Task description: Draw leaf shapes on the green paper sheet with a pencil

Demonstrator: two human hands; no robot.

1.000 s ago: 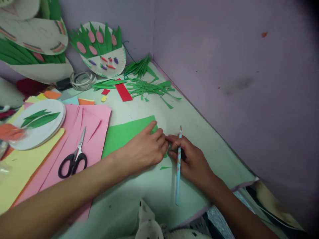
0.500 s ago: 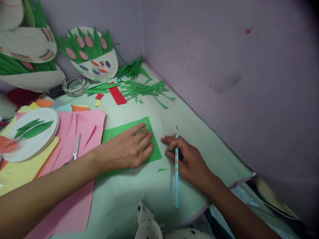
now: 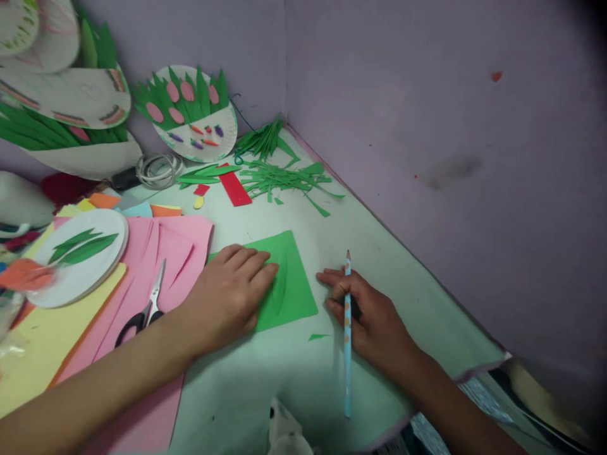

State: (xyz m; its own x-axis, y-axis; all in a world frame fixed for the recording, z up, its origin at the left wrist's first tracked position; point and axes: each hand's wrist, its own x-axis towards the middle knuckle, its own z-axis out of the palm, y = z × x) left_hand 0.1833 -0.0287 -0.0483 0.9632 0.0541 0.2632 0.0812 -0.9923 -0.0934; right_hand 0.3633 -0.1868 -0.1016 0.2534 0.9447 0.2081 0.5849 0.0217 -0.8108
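Observation:
A sheet of green craft paper [image 3: 300,287] lies on the table in front of me. My left hand [image 3: 232,287] rests on its left part, palm down and fingers lying flat. Just right of those fingertips, a leaf-shaped outline or piece [image 3: 279,284] shows on the sheet; which of the two, I cannot tell. My right hand [image 3: 374,309] is to the right of the sheet, closed round a light blue patterned pencil [image 3: 348,354] whose tip points away from me. Between them lies a small green scrap [image 3: 318,337].
Black-handled scissors [image 3: 154,300] lie on pink sheets [image 3: 196,237] at the left. Beside them, a stack of white paper plates [image 3: 114,234] carries green leaf cutouts. Green paper strips [image 3: 279,180] and a red strip [image 3: 236,189] lie farther back. A decorated plate [image 3: 190,114] leans against the wall.
My left hand has drawn back to the left across the green sheet, and the leaf shape shows now. The fingers have straightened. The right hand still holds the pencil; the view has shifted slightly.

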